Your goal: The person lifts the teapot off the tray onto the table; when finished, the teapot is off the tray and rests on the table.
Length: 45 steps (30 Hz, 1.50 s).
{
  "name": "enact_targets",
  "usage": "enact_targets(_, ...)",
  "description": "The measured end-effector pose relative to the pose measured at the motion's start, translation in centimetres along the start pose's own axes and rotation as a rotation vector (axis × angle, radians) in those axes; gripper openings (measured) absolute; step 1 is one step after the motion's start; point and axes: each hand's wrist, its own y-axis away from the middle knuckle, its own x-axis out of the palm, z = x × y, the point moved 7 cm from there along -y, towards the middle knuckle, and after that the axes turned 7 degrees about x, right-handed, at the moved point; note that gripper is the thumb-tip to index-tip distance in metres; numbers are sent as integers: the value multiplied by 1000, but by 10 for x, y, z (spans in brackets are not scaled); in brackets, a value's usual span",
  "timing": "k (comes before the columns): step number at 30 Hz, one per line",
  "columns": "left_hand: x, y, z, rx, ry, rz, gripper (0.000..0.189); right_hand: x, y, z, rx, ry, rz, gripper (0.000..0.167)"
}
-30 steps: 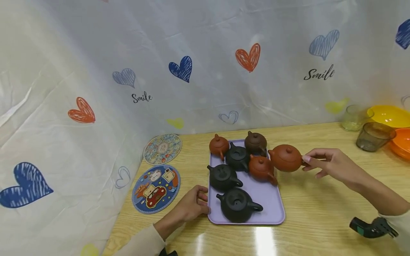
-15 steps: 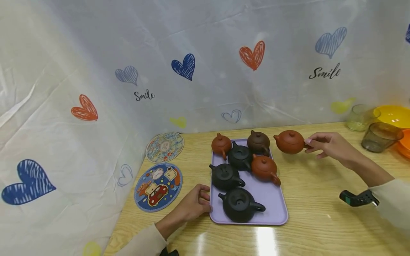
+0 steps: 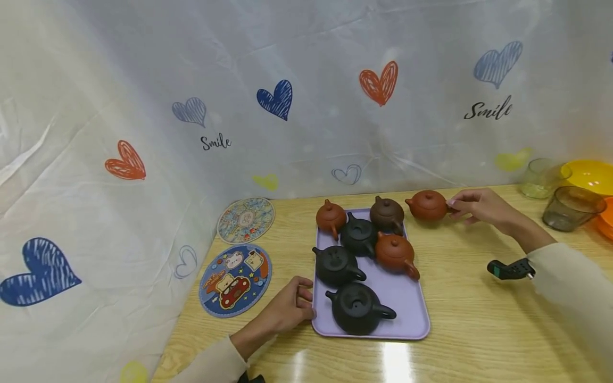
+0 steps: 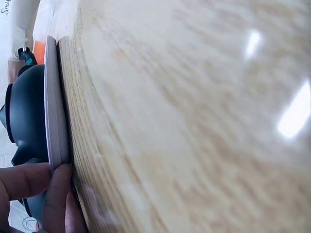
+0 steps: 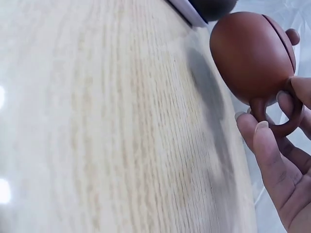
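A reddish-brown teapot is off the tray at the back right. My right hand holds it by its looped handle, fingers through and around the loop. In the right wrist view the pot seems held just above the table, its shadow beside it. My left hand pinches the left rim of the lilac tray, thumb above and fingers at the outer side. On the tray stand several teapots: black ones, two reddish ones and a dark brown one.
Two round patterned mats lie left of the tray. At the far right stand a clear glass, a smoky glass, a yellow bowl and an orange bowl. A printed white curtain borders the table's back and left.
My right hand has carried the reddish teapot from beside the tray's right edge to further back on the table, and lowered it slightly. My left hand stays on the tray rim.
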Motion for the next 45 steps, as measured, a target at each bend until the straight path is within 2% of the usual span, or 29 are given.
enact_targets(8, 2, 0, 0, -1, -18, -1, 60, -1, -26, -9, 28, -36, 22, 39)
enact_targets(15, 2, 1, -2, -7, -15, 13, 59, 2, -38, -18, 62, -172, 59, 19)
enact_targets(21, 1, 2, -2, -9, -22, 12, 59, 7, -45, -18, 79, -214, 68, 17)
enact_targets(32, 2, 1, -4, -4, -54, 15, 59, 4, -48, -15, 83, -275, 21, 18)
enact_targets(38, 2, 0, -4, -3, -47, 16, 59, -3, -40, -13, 41, -301, -68, 18)
enact_targets(40, 2, 0, -3, -2, -42, 16, 59, -5, -36, -12, 22, -282, -97, 20)
enact_targets(45, 1, 1, -3, -13, -41, 5, 59, -9, -26, -8, -7, -192, -153, 39)
